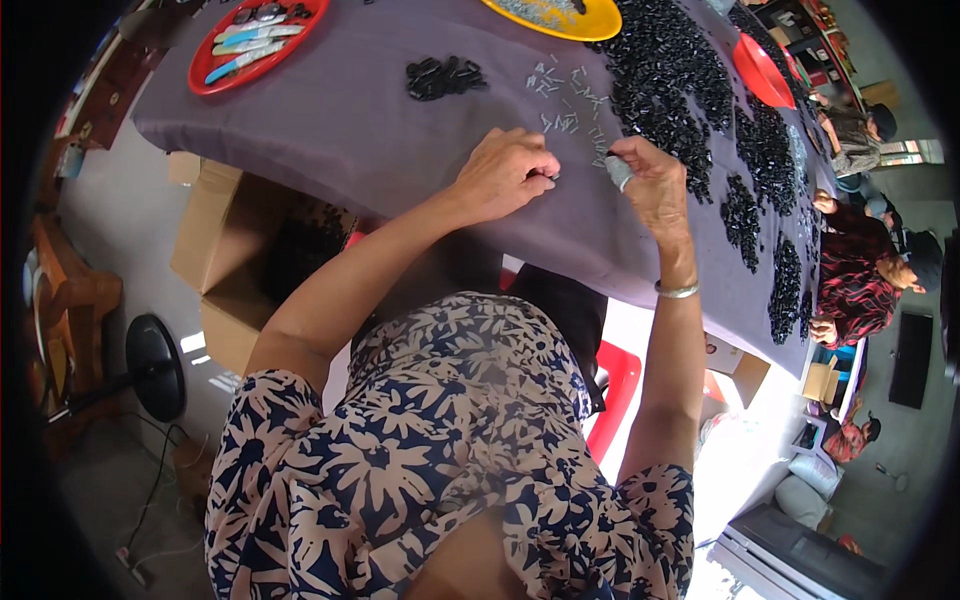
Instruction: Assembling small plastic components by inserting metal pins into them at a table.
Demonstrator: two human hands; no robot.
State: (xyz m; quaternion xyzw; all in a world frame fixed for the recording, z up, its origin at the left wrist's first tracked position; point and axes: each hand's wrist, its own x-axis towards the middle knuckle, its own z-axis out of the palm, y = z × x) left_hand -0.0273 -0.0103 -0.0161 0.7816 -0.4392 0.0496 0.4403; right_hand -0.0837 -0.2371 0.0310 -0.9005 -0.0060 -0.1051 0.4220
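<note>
Above the near edge of a purple-grey cloth, my left hand [508, 175] has thumb and forefinger pinched together. A tiny dark bit shows at their tips, too small to name. Just to its right, my right hand [652, 185] is closed over the cloth with a pale grey wrap [618, 172] on one digit; what its fingers hold, if anything, is hidden. Beyond and between the hands lie loose thin silvery pins [566, 122]. Further left is a small heap of black pieces [443, 78]. A large spread of small black parts [665, 90] lies right of the pins.
A red plate [203, 72] with blue and white tools stands far left. A yellow plate [603, 25] of pale pins is at the back; a red bowl [762, 70] stands right. Other people [860, 270] sit along the right side. An open cardboard box [205, 225] is below the table's left.
</note>
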